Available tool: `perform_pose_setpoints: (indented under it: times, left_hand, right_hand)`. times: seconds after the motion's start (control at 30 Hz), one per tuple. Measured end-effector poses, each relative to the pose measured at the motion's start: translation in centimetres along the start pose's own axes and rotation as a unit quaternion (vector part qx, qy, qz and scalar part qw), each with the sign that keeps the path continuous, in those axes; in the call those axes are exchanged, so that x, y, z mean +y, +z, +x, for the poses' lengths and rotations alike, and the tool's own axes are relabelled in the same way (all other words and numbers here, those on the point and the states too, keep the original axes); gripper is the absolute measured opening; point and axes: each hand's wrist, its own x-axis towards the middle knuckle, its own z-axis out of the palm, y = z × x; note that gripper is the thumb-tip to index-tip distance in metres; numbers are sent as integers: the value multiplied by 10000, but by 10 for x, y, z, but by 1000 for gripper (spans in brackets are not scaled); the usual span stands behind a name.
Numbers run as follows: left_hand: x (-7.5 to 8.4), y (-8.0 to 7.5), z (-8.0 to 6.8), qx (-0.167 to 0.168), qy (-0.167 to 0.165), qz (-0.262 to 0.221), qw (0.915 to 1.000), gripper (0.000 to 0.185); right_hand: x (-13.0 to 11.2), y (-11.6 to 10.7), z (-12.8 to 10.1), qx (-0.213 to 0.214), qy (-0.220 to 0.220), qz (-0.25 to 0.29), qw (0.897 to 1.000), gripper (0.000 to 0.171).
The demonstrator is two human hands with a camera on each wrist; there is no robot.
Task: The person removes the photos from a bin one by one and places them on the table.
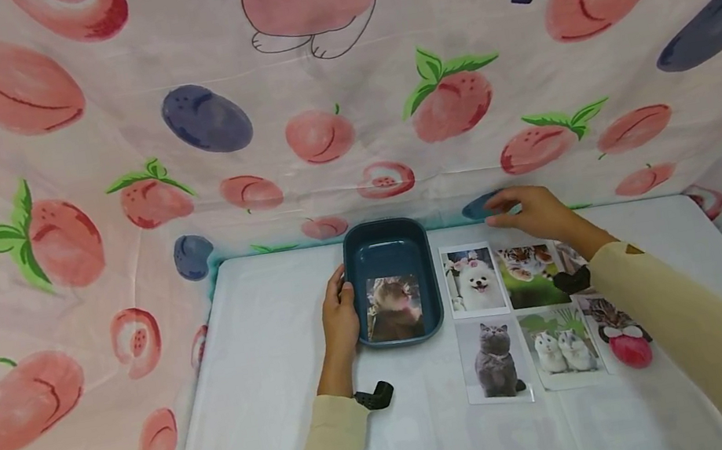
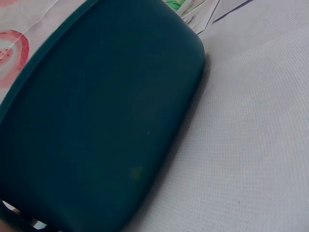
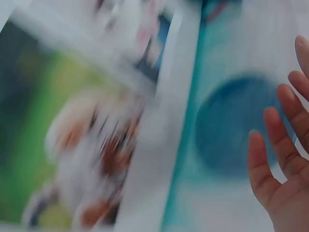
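Observation:
My left hand [image 1: 338,315] holds the left side of a dark blue rectangular tray [image 1: 383,231], its thumb at the rim. The tray's outer wall [image 2: 106,106] fills much of the left wrist view. Inside it lies a photo card [image 1: 393,309] with a blurred brownish picture. Over the table's back edge, my right hand [image 1: 531,214] hovers with fingers extended and nothing held. In the right wrist view its fingers [image 3: 285,135] are spread, beside the tiger photo [image 3: 101,145]. That photo lies just below the hand in the head view.
Right of the tray lie photo cards in two rows: a white dog [image 1: 476,281], a grey cat [image 1: 496,361], two small white-grey animals [image 1: 564,350] and a tabby cat [image 1: 614,322]. The right sleeve partly covers another card. Fruit-print cloth [image 1: 325,95] hangs behind the white table [image 1: 268,352].

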Motion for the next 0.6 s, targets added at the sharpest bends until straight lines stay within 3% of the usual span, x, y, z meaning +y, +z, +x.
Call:
perform_pose_setpoints:
  times: [0.17, 0.33, 0.5, 0.6]
  left_hand:
    - [2, 0, -2, -24, 14, -59, 10000, 43]
    - [3, 0, -2, -29, 27, -76, 10000, 43]
    - [2, 0, -1, -16, 8, -49, 10000, 42]
    - [1, 0, -1, -24, -39, -33, 10000, 42]
  right_hand:
    - [-46, 23, 22, -388, -583, 324, 9970, 45]
    - [-83, 46, 42, -961, -849, 454, 9907, 47]
    - [-105, 70, 63, -1468, -989, 439, 9832, 45]
    - [-116, 82, 72, -1662, -838, 377, 9818, 45]
